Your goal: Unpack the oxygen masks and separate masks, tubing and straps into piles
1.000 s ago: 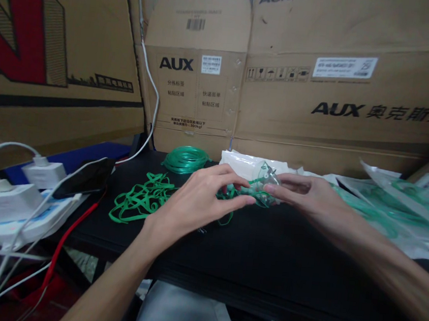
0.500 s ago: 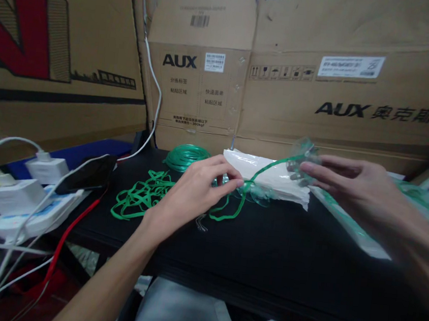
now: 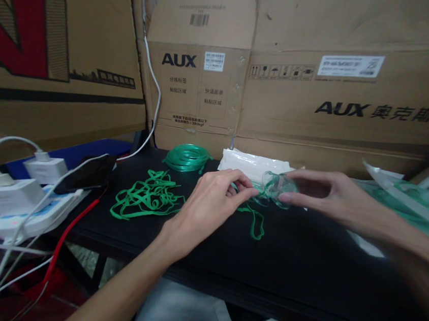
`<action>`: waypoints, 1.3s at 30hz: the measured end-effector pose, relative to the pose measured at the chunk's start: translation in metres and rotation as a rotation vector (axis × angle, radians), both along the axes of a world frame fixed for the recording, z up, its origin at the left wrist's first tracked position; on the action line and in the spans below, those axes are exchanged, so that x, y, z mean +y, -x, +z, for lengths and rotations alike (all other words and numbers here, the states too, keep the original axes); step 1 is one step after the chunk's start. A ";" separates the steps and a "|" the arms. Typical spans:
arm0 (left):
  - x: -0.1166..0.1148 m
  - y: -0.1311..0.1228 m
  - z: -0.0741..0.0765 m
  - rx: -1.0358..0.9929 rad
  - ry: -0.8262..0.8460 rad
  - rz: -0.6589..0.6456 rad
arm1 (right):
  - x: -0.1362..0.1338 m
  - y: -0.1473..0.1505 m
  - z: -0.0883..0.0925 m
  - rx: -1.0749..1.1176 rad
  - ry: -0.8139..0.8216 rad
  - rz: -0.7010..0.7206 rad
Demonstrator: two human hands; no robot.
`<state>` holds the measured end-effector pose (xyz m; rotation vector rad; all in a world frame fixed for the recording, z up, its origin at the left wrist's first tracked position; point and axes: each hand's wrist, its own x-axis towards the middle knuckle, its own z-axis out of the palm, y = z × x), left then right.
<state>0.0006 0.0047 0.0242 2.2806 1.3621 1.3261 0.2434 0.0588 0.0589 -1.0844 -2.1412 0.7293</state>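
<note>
My left hand (image 3: 212, 201) pinches a green elastic strap (image 3: 254, 225) near a clear plastic mask (image 3: 275, 188). The strap's loose loop lies on the black table (image 3: 302, 272) just below the mask. My right hand (image 3: 324, 195) holds the mask from the right, fingers closed on it. A tangled pile of green straps (image 3: 144, 201) lies left of my left hand. Behind that pile sits a coil of green tubing (image 3: 187, 157). A stack of white plastic bags (image 3: 254, 163) lies behind the mask.
Large AUX cardboard boxes (image 3: 322, 85) wall off the back. White chargers (image 3: 22, 196), cables and a dark phone (image 3: 86, 175) crowd the left edge. More bagged green items (image 3: 410, 196) lie at the right.
My right hand came back down and left with the mask, after lifting it to the right. The strap went slack and its loop dropped onto the table. My left hand shifted slightly right.
</note>
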 end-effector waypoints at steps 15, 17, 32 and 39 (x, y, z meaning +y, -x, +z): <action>-0.004 -0.005 0.000 0.105 0.020 -0.008 | 0.003 0.002 -0.001 0.053 0.030 0.006; -0.005 -0.004 0.001 0.109 0.042 -0.011 | 0.003 0.000 0.003 0.084 0.036 -0.060; -0.004 -0.004 -0.002 0.107 0.030 -0.019 | 0.000 0.007 -0.008 -0.018 0.064 0.065; -0.004 -0.004 -0.003 0.111 0.072 -0.016 | 0.001 0.006 0.001 0.074 0.000 -0.087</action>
